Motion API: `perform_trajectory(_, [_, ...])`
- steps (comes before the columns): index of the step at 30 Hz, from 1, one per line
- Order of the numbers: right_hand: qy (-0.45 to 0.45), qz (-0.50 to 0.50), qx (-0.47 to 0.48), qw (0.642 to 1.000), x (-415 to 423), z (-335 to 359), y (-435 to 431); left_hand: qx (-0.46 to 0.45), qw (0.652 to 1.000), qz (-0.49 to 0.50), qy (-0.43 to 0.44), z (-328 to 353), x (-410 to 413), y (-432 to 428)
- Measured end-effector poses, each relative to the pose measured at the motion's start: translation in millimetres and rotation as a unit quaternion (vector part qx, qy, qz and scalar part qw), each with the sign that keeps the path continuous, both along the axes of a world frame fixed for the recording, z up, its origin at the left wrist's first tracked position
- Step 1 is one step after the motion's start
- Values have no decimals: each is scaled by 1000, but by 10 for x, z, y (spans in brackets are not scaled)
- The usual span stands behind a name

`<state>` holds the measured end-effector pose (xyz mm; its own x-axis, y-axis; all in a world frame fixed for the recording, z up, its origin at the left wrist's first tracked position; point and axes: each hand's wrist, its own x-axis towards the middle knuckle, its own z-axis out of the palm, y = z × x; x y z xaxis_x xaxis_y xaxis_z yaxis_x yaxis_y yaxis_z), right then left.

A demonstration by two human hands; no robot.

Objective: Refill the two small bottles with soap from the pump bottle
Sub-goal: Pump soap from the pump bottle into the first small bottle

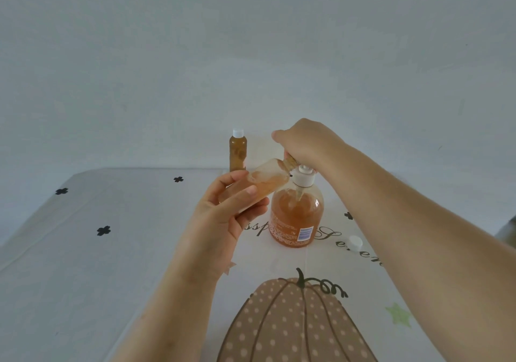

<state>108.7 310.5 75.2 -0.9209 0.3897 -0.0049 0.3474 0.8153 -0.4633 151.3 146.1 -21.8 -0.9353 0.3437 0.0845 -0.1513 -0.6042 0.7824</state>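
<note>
1. White cloth with black flower marks and a dotted pumpkin print, the tablecloth (117, 250), covers the table across the lower half of the frame.
2. Left hand (223, 216), just left of centre: fingers and thumb are wrapped round the base end of the open small bottle (265, 179), which is tilted with its mouth up against the spout.
3. Judgement: this clear plastic bottle is light and probably soft-walled. A grip low on the body suits it, but a hard squeeze could push soap back out, and any smear would make it slippery.
4. Capped small bottle (238, 149), centre of frame behind the hand, stands upright near the table's far edge and looks full of amber soap.
5. Pump bottle (296, 219), centre right, stands upright on the cloth, mostly full. Judged heavy and stable; it should take a downward press without a steadying hand.
6. Right hand (304, 141) is curled down over the pump head (305, 178), its fingertips mostly hidden.
7. Loose cap (355, 242) lies on the cloth at right, well apart from both bottles.
</note>
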Motion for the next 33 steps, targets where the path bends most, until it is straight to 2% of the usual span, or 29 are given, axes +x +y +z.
perform_trajectory(5, [32, 4, -14, 999, -53, -105, 47, -23, 1000, 6, 11, 1, -3, -5])
perform_trajectory(21, [52, -3, -42, 998, -33, -164, 64, -31, 999, 1, 29, -18, -10, -24])
perform_trajectory(30, [59, -7, -30, 998, 42, -10, 12, -21, 999, 1, 33, 13, 17, -13])
perform_trajectory(33, [66, -8, 18, 998, 44, 34, 13, -21, 999, -7, 30, 21, 26, 6])
